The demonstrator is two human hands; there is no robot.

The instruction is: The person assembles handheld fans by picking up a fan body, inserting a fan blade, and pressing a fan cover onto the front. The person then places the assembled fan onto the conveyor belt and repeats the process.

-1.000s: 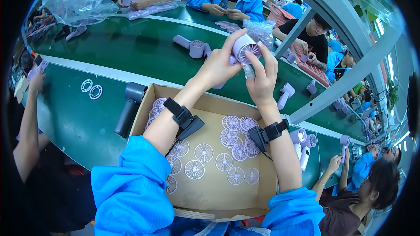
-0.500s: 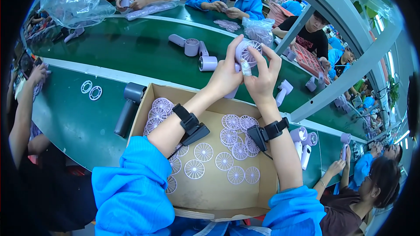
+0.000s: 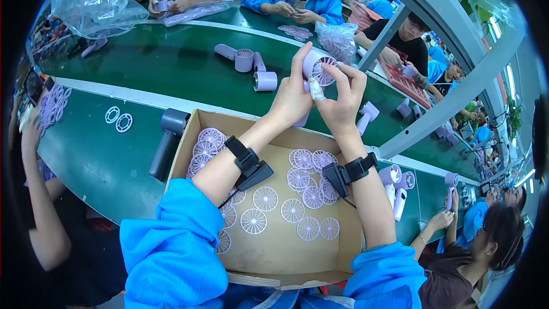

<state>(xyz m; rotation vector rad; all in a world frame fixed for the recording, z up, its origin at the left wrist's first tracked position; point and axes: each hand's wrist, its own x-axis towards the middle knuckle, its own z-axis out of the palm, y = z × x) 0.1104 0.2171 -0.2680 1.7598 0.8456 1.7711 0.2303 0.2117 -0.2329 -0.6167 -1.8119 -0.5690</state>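
Observation:
Above the far edge of the cardboard box, both my hands are raised around a lilac handheld fan point(image 3: 318, 68). My left hand point(image 3: 290, 98) wraps its head and handle from the left. On the other side, my right hand point(image 3: 341, 92) has its fingertips on the round spoked grille at the front, and its thumb carries a white wrapping. Part of the handle shows below my hands; the rest is hidden. Loose lilac spoked grilles point(image 3: 265, 199) lie in the box point(image 3: 269, 263) under my forearms.
A dark grey fan point(image 3: 169, 137) and two white rings point(image 3: 123, 123) lie left of the box. Lilac fan bodies point(image 3: 265, 81) rest on the green belt point(image 3: 171, 51). A grey metal post point(image 3: 446, 103) slants at the right. Co-workers sit around, one with a fan point(image 3: 451, 180).
My hands and the fan have shifted slightly left, and its grille faces a little more to the right. Fans on the belt have moved left. The left neighbour's arm has moved lower.

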